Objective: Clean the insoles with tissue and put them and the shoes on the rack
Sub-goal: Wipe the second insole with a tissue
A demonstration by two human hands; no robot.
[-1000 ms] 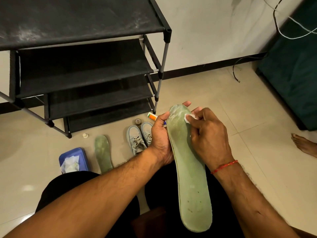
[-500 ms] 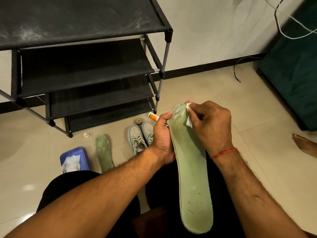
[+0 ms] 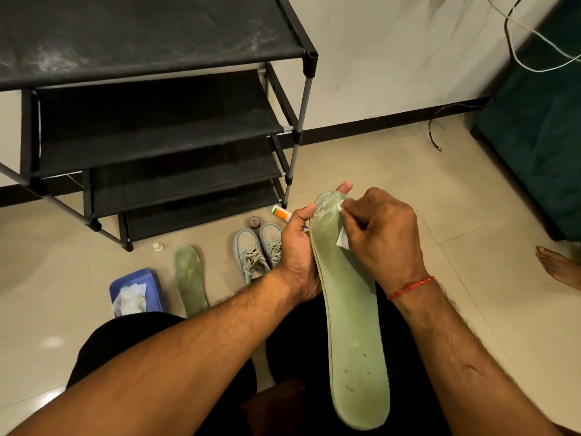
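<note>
A long green insole (image 3: 353,325) stands lengthwise over my lap, toe end away from me. My left hand (image 3: 298,256) grips its left edge near the toe, thumb on top and fingers behind. My right hand (image 3: 383,237) pinches a white tissue (image 3: 342,239) and presses it on the toe part. A second green insole (image 3: 191,280) lies flat on the floor. A pair of pale grey laced shoes (image 3: 256,251) stands beside it, in front of the black shoe rack (image 3: 163,127), whose shelves hold nothing.
A blue tissue box (image 3: 135,291) sits on the floor left of the loose insole. A small tube (image 3: 283,213), a little jar (image 3: 254,222) and a white cap (image 3: 157,246) lie by the rack's foot. A dark green cabinet (image 3: 544,121) and someone's bare foot (image 3: 559,267) are at right.
My right hand has slid the tissue up the insole to its toe tip. The left hand keeps the same grip, and the insole has hardly shifted.
</note>
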